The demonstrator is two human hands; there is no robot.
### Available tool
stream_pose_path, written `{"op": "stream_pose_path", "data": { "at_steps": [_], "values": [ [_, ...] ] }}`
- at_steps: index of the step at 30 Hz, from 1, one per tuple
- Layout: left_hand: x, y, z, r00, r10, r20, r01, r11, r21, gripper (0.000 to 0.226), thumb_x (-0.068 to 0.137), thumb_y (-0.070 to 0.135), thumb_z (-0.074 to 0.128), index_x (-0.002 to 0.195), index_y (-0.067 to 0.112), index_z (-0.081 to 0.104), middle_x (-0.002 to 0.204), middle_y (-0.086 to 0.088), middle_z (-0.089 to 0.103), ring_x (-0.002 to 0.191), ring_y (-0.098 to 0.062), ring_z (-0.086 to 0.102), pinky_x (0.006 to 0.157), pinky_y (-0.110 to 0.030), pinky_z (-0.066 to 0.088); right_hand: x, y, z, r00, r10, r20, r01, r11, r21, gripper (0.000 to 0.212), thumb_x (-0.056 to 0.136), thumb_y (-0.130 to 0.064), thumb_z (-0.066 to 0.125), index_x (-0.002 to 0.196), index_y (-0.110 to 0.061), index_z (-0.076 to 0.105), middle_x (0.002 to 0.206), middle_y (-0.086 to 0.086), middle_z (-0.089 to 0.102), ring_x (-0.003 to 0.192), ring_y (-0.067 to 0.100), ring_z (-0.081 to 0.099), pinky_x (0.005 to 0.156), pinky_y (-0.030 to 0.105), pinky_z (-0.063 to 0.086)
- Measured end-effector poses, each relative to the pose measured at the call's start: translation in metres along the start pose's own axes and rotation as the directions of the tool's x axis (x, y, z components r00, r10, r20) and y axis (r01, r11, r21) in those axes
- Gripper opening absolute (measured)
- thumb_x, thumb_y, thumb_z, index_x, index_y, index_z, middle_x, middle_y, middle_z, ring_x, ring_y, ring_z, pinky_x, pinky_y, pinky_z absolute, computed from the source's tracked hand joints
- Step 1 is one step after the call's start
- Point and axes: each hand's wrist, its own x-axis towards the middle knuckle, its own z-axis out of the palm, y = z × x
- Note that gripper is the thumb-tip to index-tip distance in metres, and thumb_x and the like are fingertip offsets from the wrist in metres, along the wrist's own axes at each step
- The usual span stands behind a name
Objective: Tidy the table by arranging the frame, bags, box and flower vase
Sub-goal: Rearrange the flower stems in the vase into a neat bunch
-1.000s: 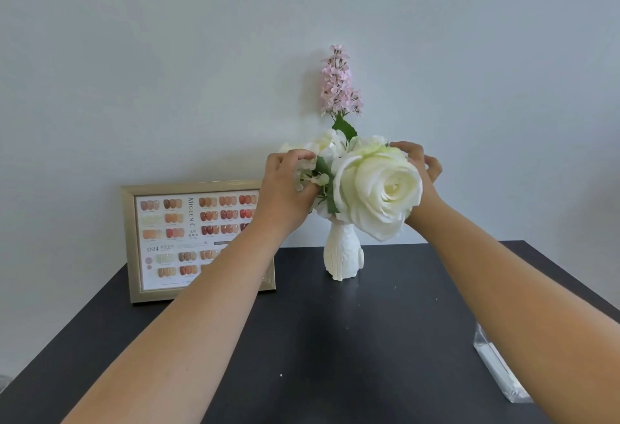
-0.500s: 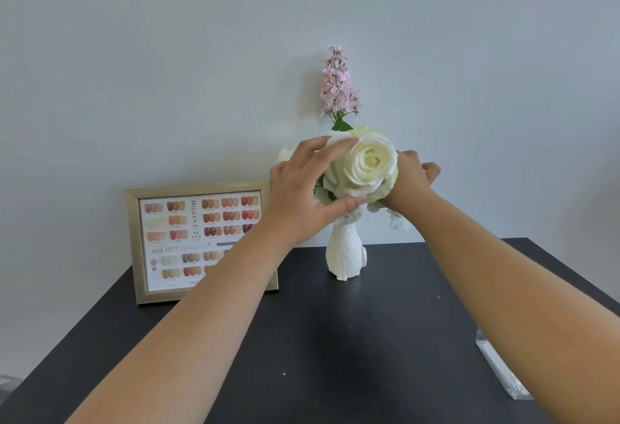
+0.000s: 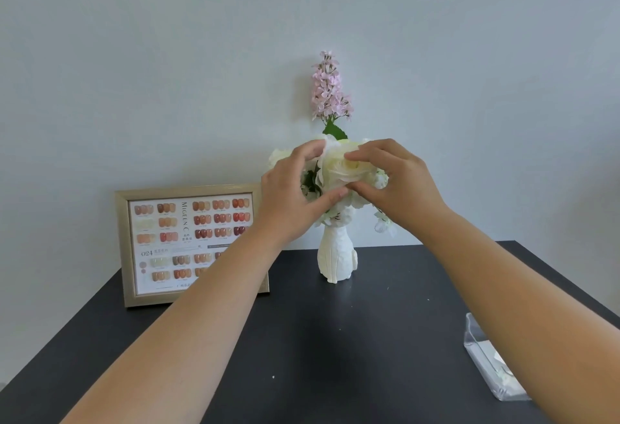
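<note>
**Both hands closed around the white rose**

The black table (image 3: 335,339) is seen against a pale wall. At its back left a gold frame (image 3: 122,249) is stood upright. Just right of it, the white flower vase (image 3: 337,261) is planted near the back edge, a pink sprig (image 3: 328,88) rising above. A clear box (image 3: 483,356) is lying at the right. The white rose (image 3: 339,168) is pinched from both sides: left hand (image 3: 288,202), right hand (image 3: 402,189).

Both forearms reach forward and up, bare. The left hand (image 3: 288,202) and right hand (image 3: 399,185) face each other, fingers curled, thumbs below, fingertips nearly meeting between them.
</note>
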Motion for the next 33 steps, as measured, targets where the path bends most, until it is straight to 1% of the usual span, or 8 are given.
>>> {"op": "stream_pose_path", "data": {
  "at_steps": [3,6,12,19,23,28,30,33],
  "values": [
    [-0.005,-0.010,-0.007,0.994,-0.083,0.065,0.072,0.986,0.153,0.102,0.059,0.075,0.073,0.143,0.044,0.026,0.148,0.014,0.040,0.135,-0.016,0.035,0.109,-0.048,0.032,0.003,0.001,0.001,1.000,0.012,0.020,-0.012,1.000,-0.012,0.031,0.077,-0.015,0.078,0.107,-0.020,0.072,0.108,-0.001,0.064,0.096,0.017,0.062,0.081,0.038,0.052],
    [-0.007,-0.022,-0.008,0.977,-0.101,0.187,0.068,0.982,0.174,0.114,0.056,0.068,0.081,0.148,0.041,0.020,0.156,0.004,0.028,0.142,-0.021,0.027,0.113,-0.050,0.030,0.006,0.001,0.002,1.000,0.011,0.028,-0.010,0.999,-0.034,0.029,0.078,-0.014,0.077,0.106,-0.019,0.073,0.106,0.000,0.065,0.093,0.018,0.062,0.081,0.038,0.052],
    [-0.005,-0.034,0.003,0.971,-0.151,0.185,0.141,0.988,0.063,0.087,0.067,0.034,0.086,0.137,0.044,0.034,0.133,0.008,0.039,0.119,-0.009,0.045,0.087,-0.011,0.034,0.006,0.005,0.009,0.997,0.021,0.071,-0.011,0.991,-0.131,0.025,0.082,-0.017,0.073,0.107,-0.019,0.074,0.105,-0.001,0.066,0.087,0.020,0.062,0.074,0.028,0.047],
    [-0.004,-0.029,0.007,0.961,-0.231,0.155,0.219,0.972,0.090,0.065,0.072,0.027,0.077,0.125,0.034,0.041,0.127,0.008,0.045,0.111,-0.012,0.046,0.082,-0.027,0.038,0.011,0.023,0.010,0.978,0.184,0.099,-0.157,0.959,-0.235,0.022,0.084,-0.016,0.068,0.104,-0.024,0.074,0.106,-0.004,0.068,0.089,0.019,0.061,0.073,0.022,0.038],
    [-0.002,-0.027,0.008,0.963,-0.234,0.137,0.226,0.972,0.069,0.064,0.073,0.031,0.079,0.125,0.035,0.042,0.126,0.011,0.047,0.110,-0.008,0.046,0.078,-0.020,0.035,0.013,0.022,0.008,0.981,0.169,0.099,-0.150,0.973,-0.176,0.024,0.083,-0.013,0.066,0.103,-0.025,0.075,0.104,-0.005,0.070,0.091,0.017,0.062,0.076,0.022,0.042],
    [-0.002,-0.023,0.009,0.968,-0.200,0.150,0.199,0.980,0.022,0.076,0.070,0.038,0.085,0.131,0.040,0.039,0.130,0.013,0.041,0.111,-0.005,0.043,0.078,-0.010,0.033,0.009,0.022,0.011,0.978,0.139,0.153,-0.087,0.949,-0.302,0.028,0.083,-0.017,0.064,0.107,-0.030,0.072,0.110,-0.006,0.069,0.103,0.020,0.058,0.092,0.041,0.042],
    [-0.003,-0.021,0.006,0.963,-0.210,0.168,0.216,0.976,-0.022,0.088,0.063,0.050,0.087,0.133,0.045,0.034,0.133,0.015,0.036,0.112,-0.001,0.039,0.080,-0.007,0.030,0.003,0.025,0.009,0.985,0.103,0.140,-0.060,0.957,-0.284,0.031,0.079,-0.025,0.070,0.109,-0.034,0.070,0.115,-0.008,0.065,0.110,0.019,0.053,0.095,0.038,0.038],
    [-0.009,-0.025,-0.003,0.970,-0.212,0.117,0.210,0.977,0.028,0.093,0.060,0.075,0.074,0.137,0.045,0.031,0.133,0.014,0.031,0.117,-0.004,0.035,0.092,-0.019,0.032,-0.013,0.031,0.004,0.992,0.117,0.042,-0.115,0.992,-0.047,0.039,0.079,-0.045,0.069,0.117,-0.041,0.063,0.131,-0.012,0.049,0.121,0.012,0.041,0.100,0.026,0.031]
  ]
}}
